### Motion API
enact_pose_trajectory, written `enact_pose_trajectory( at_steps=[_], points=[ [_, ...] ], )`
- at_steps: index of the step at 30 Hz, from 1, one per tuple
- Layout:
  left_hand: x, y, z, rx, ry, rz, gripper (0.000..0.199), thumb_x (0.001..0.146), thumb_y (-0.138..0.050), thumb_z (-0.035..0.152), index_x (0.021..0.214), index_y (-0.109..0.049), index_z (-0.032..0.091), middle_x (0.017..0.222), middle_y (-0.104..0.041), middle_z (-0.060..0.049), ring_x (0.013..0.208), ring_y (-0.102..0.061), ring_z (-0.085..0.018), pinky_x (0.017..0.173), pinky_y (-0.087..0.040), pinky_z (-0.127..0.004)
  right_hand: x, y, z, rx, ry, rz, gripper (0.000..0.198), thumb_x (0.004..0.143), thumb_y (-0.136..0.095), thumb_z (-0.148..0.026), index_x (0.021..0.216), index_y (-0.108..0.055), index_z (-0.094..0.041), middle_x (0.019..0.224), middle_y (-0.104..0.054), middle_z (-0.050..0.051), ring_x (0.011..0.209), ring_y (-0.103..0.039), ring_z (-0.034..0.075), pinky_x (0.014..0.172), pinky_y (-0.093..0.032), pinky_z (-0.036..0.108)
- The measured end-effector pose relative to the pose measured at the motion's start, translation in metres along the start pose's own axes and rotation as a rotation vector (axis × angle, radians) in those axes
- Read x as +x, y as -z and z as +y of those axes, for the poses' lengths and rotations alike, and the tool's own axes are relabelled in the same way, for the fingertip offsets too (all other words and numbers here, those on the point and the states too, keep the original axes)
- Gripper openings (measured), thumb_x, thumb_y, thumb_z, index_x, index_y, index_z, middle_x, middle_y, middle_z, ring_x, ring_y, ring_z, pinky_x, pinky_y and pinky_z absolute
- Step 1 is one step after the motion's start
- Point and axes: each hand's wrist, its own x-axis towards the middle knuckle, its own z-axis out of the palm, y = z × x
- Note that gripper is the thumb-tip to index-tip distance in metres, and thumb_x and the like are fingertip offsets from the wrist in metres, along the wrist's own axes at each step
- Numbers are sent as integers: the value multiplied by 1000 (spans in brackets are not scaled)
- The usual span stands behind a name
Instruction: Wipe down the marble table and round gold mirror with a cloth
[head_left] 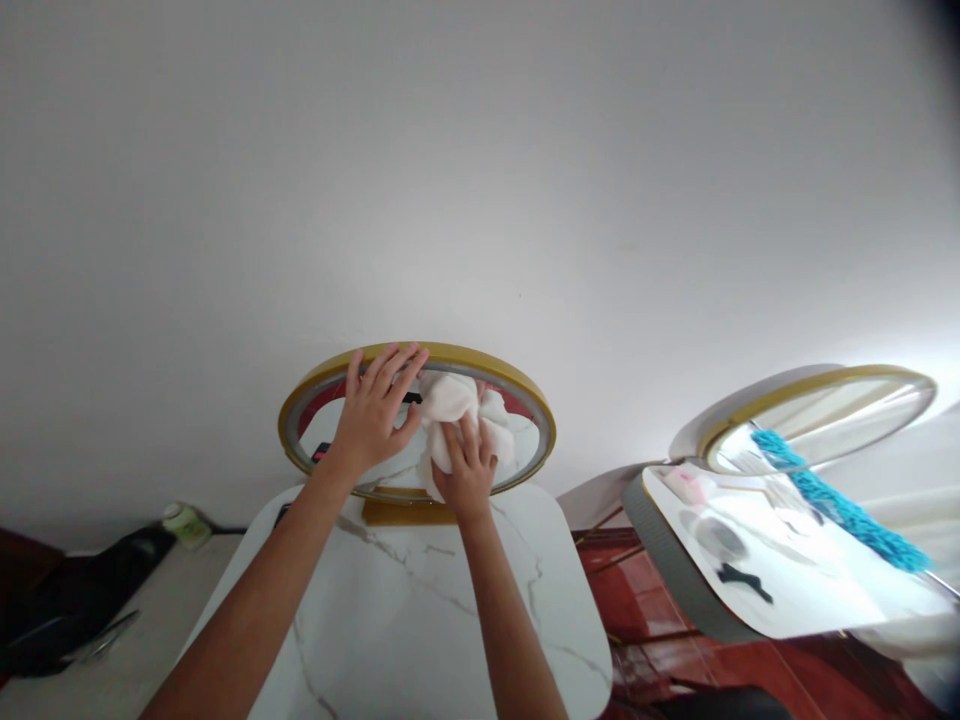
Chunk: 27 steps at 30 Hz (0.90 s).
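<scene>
A round mirror (360, 425) in a gold frame stands on a marbled white tabletop (420, 610), close to the wall. My left hand (379, 405) lies spread across the mirror's upper left, with its fingertips on the gold rim. My right hand (467, 465) presses a white cloth (442, 450) against the glass right of the middle, its fingers bent over the cloth. The reflection of the cloth and part of the hand shows in the glass above. Part of the gold base (405, 512) shows below the mirror.
To the right stands a second table (817, 600) with another gold-framed mirror (825, 400), a blue fluffy duster (840, 505) and a black bow-like item (744, 582). A green-white container (186, 525) and a black bag-like thing (82, 600) lie at the left. A dark phone-like object (282, 514) is partly hidden by my left arm.
</scene>
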Motion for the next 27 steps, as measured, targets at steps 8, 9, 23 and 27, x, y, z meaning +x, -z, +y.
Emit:
enact_pose_trajectory(
  at_steps=[8, 9, 23, 27],
  points=[
    [0, -1, -8, 36, -25, -38, 71, 79, -47, 20, 147, -24, 26, 148, -37, -4, 137, -29, -26, 116, -9, -50, 3, 1, 3, -35, 48, -17, 56, 79, -59, -30, 135, -49, -31, 142, -46, 4, 128, -38, 30, 78, -45, 33],
    [0, -2, -7, 36, -25, -39, 72, 79, -47, 19, 146, -25, 27, 148, -37, -4, 137, -29, -26, 116, -9, -50, 1, 1, 11, -44, 21, 2, 54, 80, -59, -29, 133, -50, -31, 141, -47, 4, 127, -39, 31, 78, -45, 34],
    [2, -5, -3, -1, 20, -13, 76, 74, -47, 16, 146, -26, 29, 146, -40, -3, 136, -32, -27, 115, -9, -51, -11, 0, 44, -41, -67, 108, 45, 81, -58, -30, 126, -58, -25, 134, -53, 10, 123, -42, 33, 85, -44, 40],
    [1, -7, -4, 9, 23, -2, 75, 74, -47, 18, 146, -27, 27, 145, -40, -4, 136, -31, -27, 115, -8, -51, 0, -3, 10, -15, 23, -47, 56, 80, -57, -31, 136, -48, -31, 142, -46, 4, 128, -38, 31, 75, -46, 34]
  ],
)
